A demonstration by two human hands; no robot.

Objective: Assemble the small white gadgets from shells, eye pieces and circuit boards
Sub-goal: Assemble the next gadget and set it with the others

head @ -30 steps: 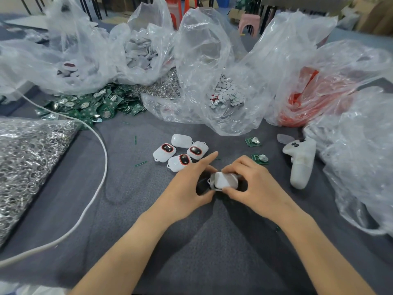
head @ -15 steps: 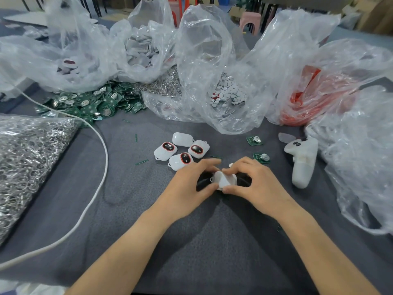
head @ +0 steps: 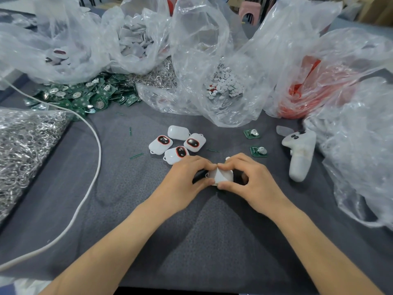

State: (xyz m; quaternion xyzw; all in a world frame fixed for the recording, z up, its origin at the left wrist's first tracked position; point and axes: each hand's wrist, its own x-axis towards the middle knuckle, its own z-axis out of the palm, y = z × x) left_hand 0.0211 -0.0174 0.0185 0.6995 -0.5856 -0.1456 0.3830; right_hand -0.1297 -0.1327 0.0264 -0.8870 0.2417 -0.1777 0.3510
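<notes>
Pinch grip on small white plastic shell (head: 221,176) by left hand (head: 185,183) and right hand (head: 254,183), fingers (head: 198,165) partly hiding it. Just beyond: four white oval gadgets (head: 160,144); rightward, two green circuit boards (head: 258,151).

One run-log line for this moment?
left hand grips white gadget | right hand grips same gadget | loose gadgets beyond hands

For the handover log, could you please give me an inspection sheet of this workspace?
Surface: grey table cloth.
Job's things: white gadget held between both hands; four more gadgets grouped behind it; two loose circuit boards; green board pile far left.
Clutter: clear plastic bags of parts; bag of metal rings; white controller at right.
Grippers: left hand and right hand both pinch the gadget.
Cables: white cable curving across the left side.
Surroundings: pink stool behind the table.
</notes>
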